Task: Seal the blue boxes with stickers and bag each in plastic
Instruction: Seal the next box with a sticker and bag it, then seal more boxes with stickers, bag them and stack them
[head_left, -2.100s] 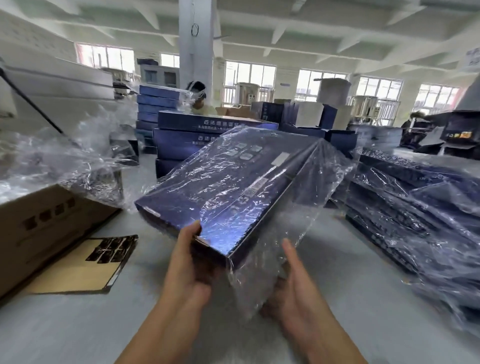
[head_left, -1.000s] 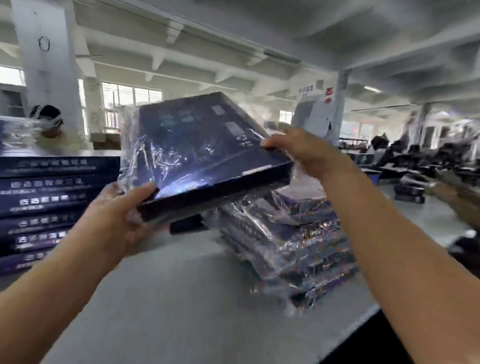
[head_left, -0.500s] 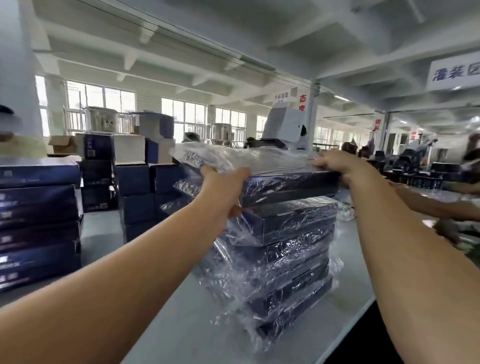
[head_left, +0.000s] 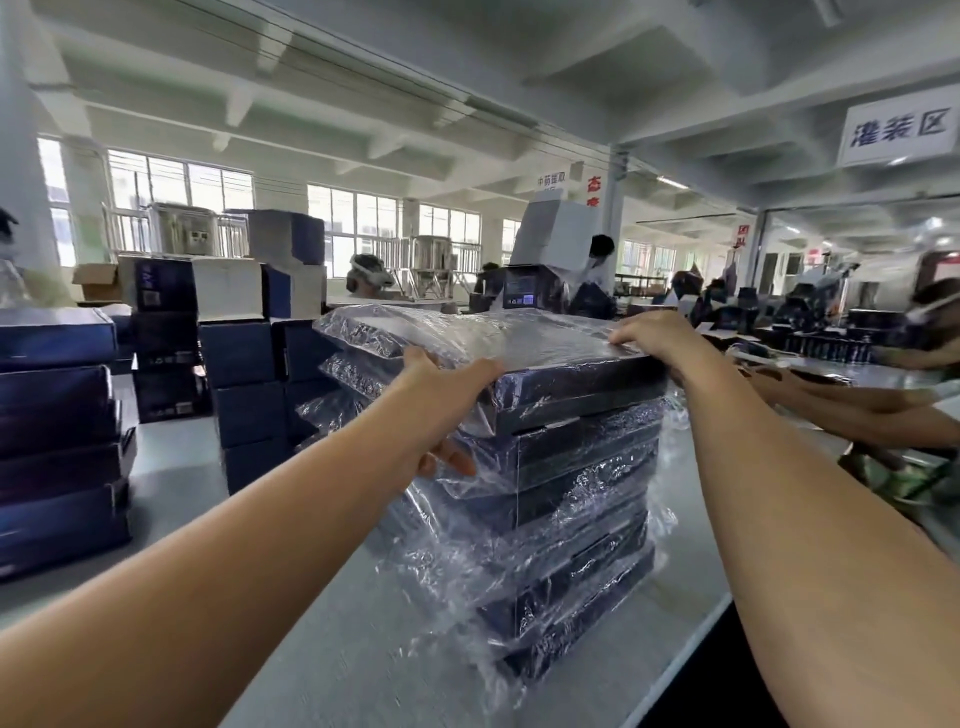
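A blue box in a clear plastic bag (head_left: 545, 348) lies flat on top of a stack of several bagged blue boxes (head_left: 571, 519) on the grey table. My left hand (head_left: 441, 395) grips its near left corner, fingers on top and thumb underneath among the loose plastic. My right hand (head_left: 649, 338) holds its right edge with the fingers laid over the top. Loose plastic hangs down the front and sides of the stack.
Piles of unbagged blue boxes stand at the left (head_left: 52, 415) and behind the stack (head_left: 244, 384). The table edge (head_left: 691, 644) runs just right of the stack. Another person's arms (head_left: 857, 410) reach in from the right. Other workers stand farther back.
I swung the bagged box from in front of me over to the right and lowered it onto the stack. It now lies flat there, both hands still on it.
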